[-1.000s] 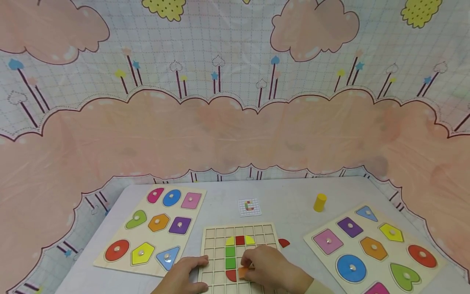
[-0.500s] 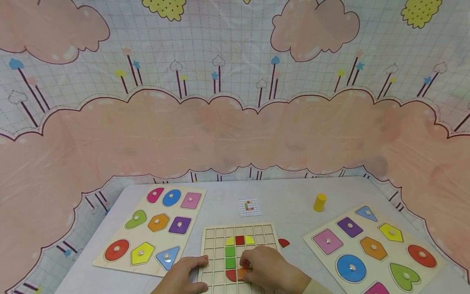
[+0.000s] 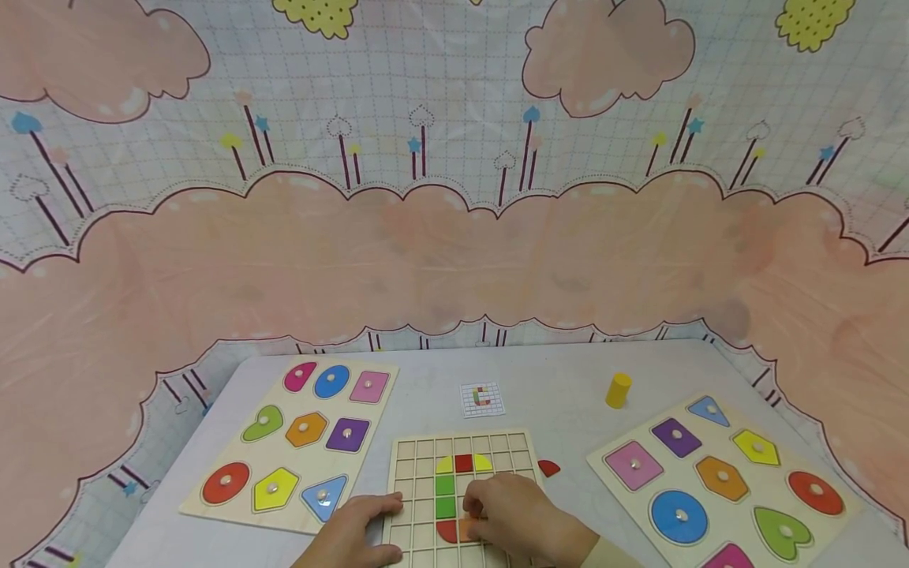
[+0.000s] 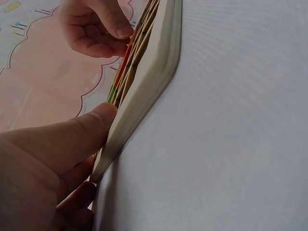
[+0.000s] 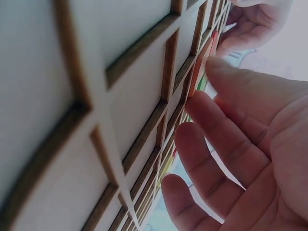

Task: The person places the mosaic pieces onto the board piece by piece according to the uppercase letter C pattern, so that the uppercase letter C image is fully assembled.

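A pale wooden grid board [image 3: 514,443] lies on the table before me. My left hand [image 3: 349,532] rests against its left edge, with the thumb [image 4: 89,130] and fingertips touching it. My right hand [image 3: 514,514] pinches an orange square tile [image 3: 466,529] by thumb and forefinger, low over a cell beside a red quarter-round tile [image 3: 446,532]. In the right wrist view the orange tile [image 5: 200,67] shows between those fingertips, the other fingers loosely bent. Above stand two green square tiles [image 3: 445,496], a red square tile [image 3: 464,463] and two yellow quarter-round tiles [image 3: 482,463].
A small pattern card [image 3: 482,400] lies behind the board. A loose red quarter-round tile [image 3: 549,468] is on the table [image 3: 561,394] to its right. Knobbed shape puzzles lie left [image 3: 277,450] and right [image 3: 699,450]. A yellow cylinder [image 3: 619,391] stands at the back right.
The orange tile has gone from tilted and raised to lying flatter, beside the red quarter-round tile. My right hand has shifted slightly left with it. The left hand stays put.
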`<state>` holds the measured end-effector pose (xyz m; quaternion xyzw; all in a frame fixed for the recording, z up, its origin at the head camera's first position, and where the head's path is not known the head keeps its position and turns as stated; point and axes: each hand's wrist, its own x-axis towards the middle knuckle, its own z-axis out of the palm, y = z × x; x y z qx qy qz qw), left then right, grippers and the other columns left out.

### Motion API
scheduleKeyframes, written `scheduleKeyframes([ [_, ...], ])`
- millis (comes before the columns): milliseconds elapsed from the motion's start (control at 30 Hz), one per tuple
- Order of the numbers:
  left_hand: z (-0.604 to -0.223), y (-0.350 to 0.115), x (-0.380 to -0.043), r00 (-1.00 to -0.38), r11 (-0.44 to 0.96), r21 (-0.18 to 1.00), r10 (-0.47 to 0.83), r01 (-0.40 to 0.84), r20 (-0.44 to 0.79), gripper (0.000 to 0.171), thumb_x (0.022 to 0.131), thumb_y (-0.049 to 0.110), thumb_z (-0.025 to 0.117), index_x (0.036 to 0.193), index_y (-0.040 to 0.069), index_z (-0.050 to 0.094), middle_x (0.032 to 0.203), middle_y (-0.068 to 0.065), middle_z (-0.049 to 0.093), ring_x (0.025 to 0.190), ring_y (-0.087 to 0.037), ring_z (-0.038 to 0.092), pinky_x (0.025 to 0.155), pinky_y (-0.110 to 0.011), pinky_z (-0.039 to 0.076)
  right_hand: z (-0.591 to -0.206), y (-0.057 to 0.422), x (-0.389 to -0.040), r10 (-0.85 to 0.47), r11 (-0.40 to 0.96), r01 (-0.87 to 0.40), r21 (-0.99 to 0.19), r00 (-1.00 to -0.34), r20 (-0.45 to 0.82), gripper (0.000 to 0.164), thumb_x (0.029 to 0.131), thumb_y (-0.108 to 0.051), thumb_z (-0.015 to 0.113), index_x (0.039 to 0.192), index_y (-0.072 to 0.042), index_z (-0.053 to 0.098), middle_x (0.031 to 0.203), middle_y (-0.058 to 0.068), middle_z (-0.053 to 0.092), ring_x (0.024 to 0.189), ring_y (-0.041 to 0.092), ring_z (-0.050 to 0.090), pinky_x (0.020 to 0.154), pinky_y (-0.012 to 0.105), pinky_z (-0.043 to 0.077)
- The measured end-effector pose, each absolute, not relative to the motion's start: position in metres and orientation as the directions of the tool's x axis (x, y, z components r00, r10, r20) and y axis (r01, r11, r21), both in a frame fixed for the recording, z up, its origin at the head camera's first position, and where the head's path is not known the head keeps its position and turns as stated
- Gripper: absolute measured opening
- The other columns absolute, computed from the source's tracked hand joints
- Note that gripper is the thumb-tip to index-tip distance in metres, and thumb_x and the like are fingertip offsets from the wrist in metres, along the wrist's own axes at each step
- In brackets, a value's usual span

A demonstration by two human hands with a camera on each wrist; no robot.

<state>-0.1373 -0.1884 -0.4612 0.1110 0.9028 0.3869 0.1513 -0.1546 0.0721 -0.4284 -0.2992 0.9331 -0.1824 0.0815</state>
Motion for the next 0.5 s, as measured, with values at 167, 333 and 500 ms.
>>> scheduleKeyframes([
  [167,-0.4603,-0.1888,-0.1365,-0.929,0.671,0.735,0.327,0.098,-0.175,0.052,0.075,0.019,0.088,0.121,0.005,0.069,0.13,-0.01,0.065,0.123,-0.044,0.052,0.101,-0.066,0.04,-0.4287,0.0718,-0.1549,-0.588,0.753,-0.53,-0.391,-0.808,-0.036,0.013,0.083,-0.026,0.079,0.086,-0.02,0.068,0.073,-0.019,0.055,0.069,0.002,0.046,0.066,0.024,0.044],
  [333,-0.46,-0.1889,-0.1371,-0.93,0.686,0.719,0.328,0.111,-0.169,0.052,0.075,0.021,0.089,0.12,0.005,0.07,0.129,-0.009,0.065,0.122,-0.043,0.053,0.101,-0.065,0.04,-0.4275,0.0729,-0.155,-0.596,0.735,-0.532,-0.42,-0.803,-0.025,0.014,0.082,-0.026,0.08,0.088,-0.019,0.069,0.076,-0.019,0.059,0.071,0.002,0.048,0.067,0.024,0.045],
  [500,-0.4602,-0.1903,-0.1368,-0.93,0.69,0.712,0.333,0.127,-0.156,0.052,0.075,0.021,0.089,0.12,0.006,0.07,0.129,-0.009,0.065,0.122,-0.042,0.053,0.102,-0.065,0.04,-0.4267,0.0756,-0.1589,-0.562,0.755,-0.47,-0.457,-0.823,-0.083,0.018,0.081,-0.024,0.078,0.096,-0.017,0.072,0.083,-0.017,0.063,0.075,0.003,0.051,0.072,0.026,0.049],
])
